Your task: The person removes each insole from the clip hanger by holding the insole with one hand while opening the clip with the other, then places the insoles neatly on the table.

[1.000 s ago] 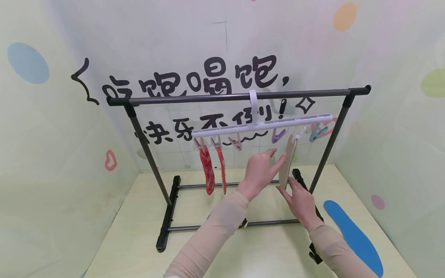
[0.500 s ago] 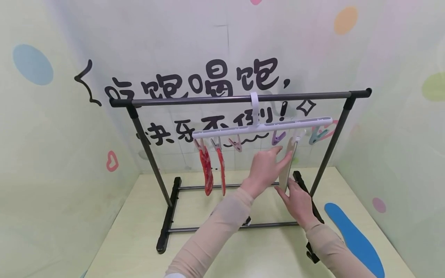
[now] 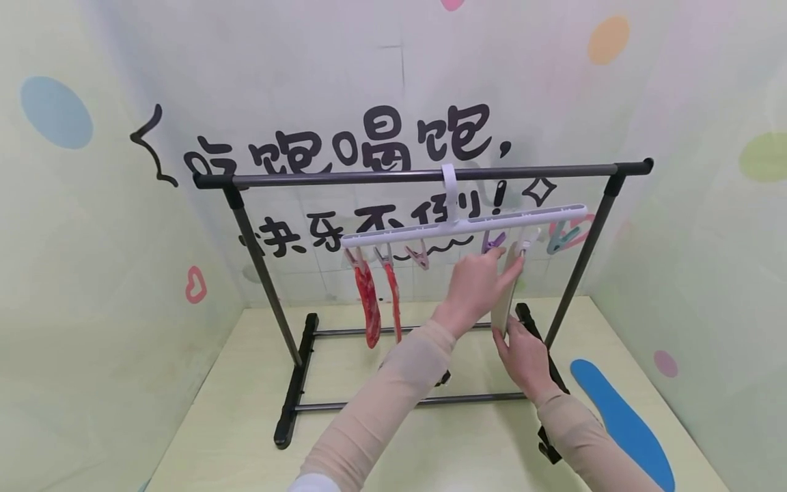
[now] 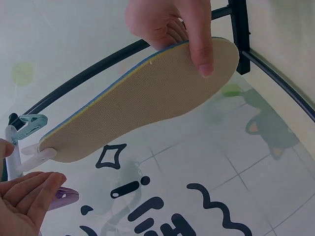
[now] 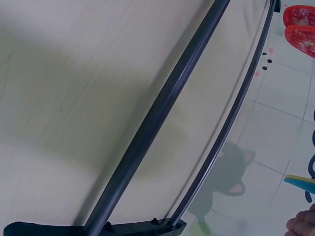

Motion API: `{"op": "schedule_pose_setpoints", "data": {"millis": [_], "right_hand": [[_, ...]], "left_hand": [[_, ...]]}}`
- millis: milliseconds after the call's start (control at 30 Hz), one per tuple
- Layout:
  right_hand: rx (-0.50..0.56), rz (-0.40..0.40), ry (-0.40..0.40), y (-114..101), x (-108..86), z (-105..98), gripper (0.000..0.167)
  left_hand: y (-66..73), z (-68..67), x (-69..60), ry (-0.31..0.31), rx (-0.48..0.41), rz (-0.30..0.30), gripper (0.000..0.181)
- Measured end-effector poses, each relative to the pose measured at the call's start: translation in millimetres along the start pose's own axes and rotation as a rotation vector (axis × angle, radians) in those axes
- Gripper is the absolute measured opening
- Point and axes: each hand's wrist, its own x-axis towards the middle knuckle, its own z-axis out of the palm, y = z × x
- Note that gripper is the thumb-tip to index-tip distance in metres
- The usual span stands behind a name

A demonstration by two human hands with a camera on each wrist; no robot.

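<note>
A beige insole with a blue edge (image 4: 142,93) hangs nearly edge-on in the head view. A white clip (image 4: 40,158) on the hanger bar (image 3: 399,234) grips its upper end. My right hand (image 3: 527,357) holds the insole's lower end; in the left wrist view the thumb lies on its beige face, with fingers behind. My left hand (image 3: 475,283) is raised beside the white clip, thumb and fingers apart and fairly straight. Next to those fingers hangs a purple clip (image 4: 68,197). In the right wrist view only a bit of my right hand (image 5: 301,225) shows.
A black metal rack (image 3: 338,178) carries the hanger. Two red marbled strips (image 3: 369,307) hang from clips on the left. A pink clip (image 3: 419,257) and a teal clip (image 3: 562,239) hold nothing. One blue insole (image 3: 624,424) lies on the table at right.
My left hand has moved up and a little right, closer to the white clip. The right hand keeps its hold on the insole's lower end.
</note>
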Motion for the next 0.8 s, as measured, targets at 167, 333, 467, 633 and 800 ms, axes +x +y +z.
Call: {"op": "schedule_pose_setpoints", "data": {"millis": [167,333,467,633,800], "right_hand": [[0.006,-0.007,0.012,-2,-4.5,0,0.039],[0.004,-0.018,0.035,-2,-11.1,0,0.040],[0.002,-0.025,0.041,-1,-14.7,0,0.040],[0.005,-0.035,0.050,-1,-15.8,1,0.039],[0.012,-0.057,0.062,-2,-15.2,4,0.034]], "left_hand": [[0.9,0.6,5.3,-0.046,-0.005,-0.019,0.042],[1.8,1.4,9.9,-0.086,0.018,-0.004,0.038],[3.7,2.6,12.4,-0.080,0.021,0.006,0.037],[6.3,3.9,16.2,-0.081,0.020,-0.007,0.038],[7.1,6.1,20.3,-0.073,0.001,-0.030,0.040]]}}
